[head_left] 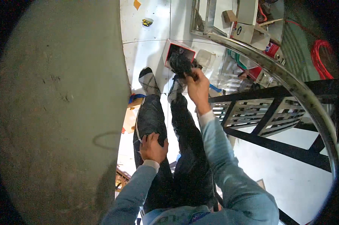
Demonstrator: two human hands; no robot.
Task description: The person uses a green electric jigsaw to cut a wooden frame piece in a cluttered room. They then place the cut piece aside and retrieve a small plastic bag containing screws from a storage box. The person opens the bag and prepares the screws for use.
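I look down at my own legs in dark trousers (184, 157) and patterned grey socks (148, 80). My left hand (153, 147) rests flat on my left thigh, fingers spread, holding nothing. My right hand (197, 85) reaches forward past my right foot and grips a dark, rumpled object (180, 63), perhaps a shoe or cloth; what it is stays unclear. Behind that object stands a red-edged box (172, 48) on the white floor.
A large grey concrete surface (60, 112) fills the left. A black metal frame with slatted panels (263, 112) and a curved steel rail (289, 82) lie on the right. Cardboard boxes (248, 22), a red cable (321, 56) and small clutter sit farther off.
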